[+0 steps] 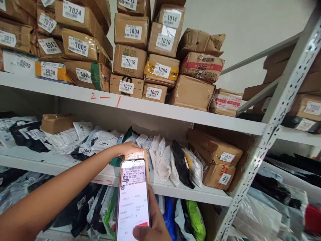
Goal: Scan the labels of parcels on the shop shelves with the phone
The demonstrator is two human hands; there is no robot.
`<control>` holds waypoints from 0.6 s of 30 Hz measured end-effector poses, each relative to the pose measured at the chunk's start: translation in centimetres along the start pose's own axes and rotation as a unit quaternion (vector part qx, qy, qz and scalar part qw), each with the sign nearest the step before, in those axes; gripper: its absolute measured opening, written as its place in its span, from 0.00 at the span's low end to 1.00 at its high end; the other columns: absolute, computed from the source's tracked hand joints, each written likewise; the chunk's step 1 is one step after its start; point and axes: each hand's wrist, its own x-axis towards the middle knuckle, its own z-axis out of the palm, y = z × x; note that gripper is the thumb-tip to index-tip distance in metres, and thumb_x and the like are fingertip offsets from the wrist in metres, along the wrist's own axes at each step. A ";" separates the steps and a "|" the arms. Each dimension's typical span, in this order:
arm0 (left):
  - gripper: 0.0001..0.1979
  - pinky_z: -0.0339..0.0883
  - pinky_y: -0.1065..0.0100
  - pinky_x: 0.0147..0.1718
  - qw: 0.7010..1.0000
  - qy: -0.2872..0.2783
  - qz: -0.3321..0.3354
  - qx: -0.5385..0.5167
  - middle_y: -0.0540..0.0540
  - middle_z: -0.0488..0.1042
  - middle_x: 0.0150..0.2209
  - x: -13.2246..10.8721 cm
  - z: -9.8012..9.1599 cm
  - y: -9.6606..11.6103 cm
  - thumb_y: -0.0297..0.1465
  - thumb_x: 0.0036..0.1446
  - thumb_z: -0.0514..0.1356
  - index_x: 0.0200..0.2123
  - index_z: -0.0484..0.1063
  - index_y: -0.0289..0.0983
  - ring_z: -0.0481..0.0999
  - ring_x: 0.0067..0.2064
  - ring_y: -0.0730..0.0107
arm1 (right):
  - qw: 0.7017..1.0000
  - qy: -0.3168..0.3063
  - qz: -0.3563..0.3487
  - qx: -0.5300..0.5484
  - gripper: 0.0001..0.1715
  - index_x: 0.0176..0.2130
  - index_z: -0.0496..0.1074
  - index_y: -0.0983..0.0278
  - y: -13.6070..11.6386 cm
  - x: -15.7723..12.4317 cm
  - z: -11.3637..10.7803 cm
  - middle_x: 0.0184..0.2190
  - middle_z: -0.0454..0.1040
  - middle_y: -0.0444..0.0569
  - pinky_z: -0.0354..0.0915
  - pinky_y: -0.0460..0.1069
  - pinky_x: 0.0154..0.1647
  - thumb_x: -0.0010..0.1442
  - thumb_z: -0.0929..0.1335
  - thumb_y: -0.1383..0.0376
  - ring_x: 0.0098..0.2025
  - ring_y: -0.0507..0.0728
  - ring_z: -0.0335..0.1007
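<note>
My right hand (152,222) is closed around a smartphone (132,197), held upright low in the middle of the view; its thumb lies across the bottom of the lit screen, which shows a parcel label. Right behind the phone stands a small brown parcel (136,155) with a white label, on the middle shelf. My left hand (126,148) reaches in from the lower left and grips the top of that parcel, fingers curled over it. Soft white and black mailer bags (173,160) stand packed against the parcel on both sides.
The upper shelf (155,108), marked 2-1 in red, carries stacked cardboard boxes (130,60) with number labels. Two brown boxes (217,160) sit at the right end of the middle shelf. A perforated metal upright (273,113) slants at the right. More bags (190,214) fill the lowest shelf.
</note>
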 end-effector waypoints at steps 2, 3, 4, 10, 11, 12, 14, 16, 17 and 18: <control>0.22 0.61 0.69 0.30 0.997 0.014 0.046 0.062 0.47 0.79 0.33 -0.2 -0.2 1.2 0.51 0.42 0.61 0.30 0.77 0.38 0.75 0.36 0.62 | 0.999 -0.025 0.007 0.027 0.65 0.63 0.44 0.59 -0.3 -0.3 -0.1 0.44 0.77 0.54 0.69 0.62 0.41 0.34 0.77 0.68 0.39 0.68 0.78; 0.21 0.61 0.70 0.32 0.993 0.024 0.067 0.089 0.48 0.79 0.37 -0.1 -0.4 1.8 0.50 0.44 0.61 0.33 0.78 0.40 0.75 0.39 0.61 | 0.999 -0.031 0.007 0.039 0.63 0.62 0.44 0.59 -0.5 -0.5 -0.2 0.44 0.77 0.54 0.68 0.62 0.42 0.34 0.76 0.69 0.39 0.68 0.78; 0.21 0.61 0.70 0.33 0.989 0.039 0.083 0.114 0.49 0.79 0.39 0.2 -0.6 2.4 0.49 0.45 0.60 0.36 0.77 0.41 0.74 0.41 0.61 | 0.998 -0.033 0.004 0.045 0.63 0.62 0.44 0.59 -0.6 -0.7 -0.3 0.45 0.77 0.54 0.68 0.61 0.42 0.34 0.75 0.70 0.39 0.68 0.78; 0.21 0.58 0.67 0.31 0.953 0.157 0.131 0.222 0.46 0.74 0.36 2.8 -0.2 3.0 0.43 0.40 0.66 0.36 0.66 0.39 0.70 0.35 0.62 | 0.999 0.042 -0.004 0.015 0.63 0.65 0.38 0.58 -1.0 -1.8 -1.6 0.42 0.78 0.51 0.71 0.62 0.38 0.36 0.70 0.73 0.40 0.67 0.77; 0.20 0.58 0.67 0.32 0.943 0.178 0.148 0.239 0.45 0.73 0.37 2.9 0.3 2.6 0.41 0.40 0.66 0.34 0.65 0.39 0.69 0.36 0.62 | 0.999 0.051 -0.007 0.015 0.64 0.65 0.37 0.58 -0.9 -1.9 -1.8 0.42 0.78 0.51 0.71 0.62 0.38 0.36 0.70 0.73 0.40 0.68 0.77; 0.17 0.58 0.66 0.35 0.925 0.211 0.173 0.265 0.44 0.72 0.39 2.7 0.9 2.1 0.40 0.42 0.66 0.32 0.64 0.38 0.69 0.38 0.61 | 0.998 0.059 -0.011 0.015 0.65 0.65 0.36 0.58 -0.8 -2.0 -2.1 0.43 0.77 0.51 0.71 0.62 0.37 0.36 0.70 0.73 0.41 0.68 0.77; 0.12 0.58 0.63 0.38 0.856 0.302 0.238 0.345 0.43 0.71 0.40 1.8 2.5 0.6 0.39 0.49 0.64 0.27 0.65 0.38 0.68 0.41 0.60 | 0.997 0.076 -0.016 0.022 0.67 0.66 0.36 0.58 -0.5 -2.2 -2.7 0.44 0.77 0.53 0.71 0.62 0.37 0.36 0.72 0.72 0.42 0.69 0.77; 0.13 0.60 0.61 0.35 0.759 0.399 0.280 0.432 0.44 0.70 0.31 0.5 4.7 -1.3 0.40 0.55 0.59 0.24 0.68 0.38 0.68 0.36 0.60 | 0.994 0.094 -0.027 0.038 0.71 0.66 0.34 0.58 -0.1 -2.4 -3.4 0.45 0.77 0.54 0.71 0.63 0.38 0.34 0.74 0.69 0.43 0.70 0.76; 0.12 0.61 0.61 0.34 0.728 0.436 0.287 0.444 0.45 0.69 0.29 -0.3 5.9 -2.3 0.37 0.57 0.58 0.25 0.70 0.39 0.68 0.35 0.60 | 0.993 0.103 -0.039 0.050 0.73 0.66 0.34 0.58 0.2 -2.4 -3.8 0.45 0.77 0.54 0.71 0.63 0.39 0.33 0.76 0.67 0.43 0.71 0.76; 0.09 0.63 0.60 0.35 0.712 0.471 0.282 0.439 0.45 0.69 0.29 -1.0 7.2 -3.2 0.34 0.57 0.58 0.27 0.72 0.39 0.68 0.35 0.60 | 0.990 0.118 -0.055 0.058 0.74 0.66 0.35 0.58 0.4 -2.5 -4.3 0.45 0.77 0.54 0.70 0.64 0.39 0.32 0.77 0.64 0.43 0.71 0.75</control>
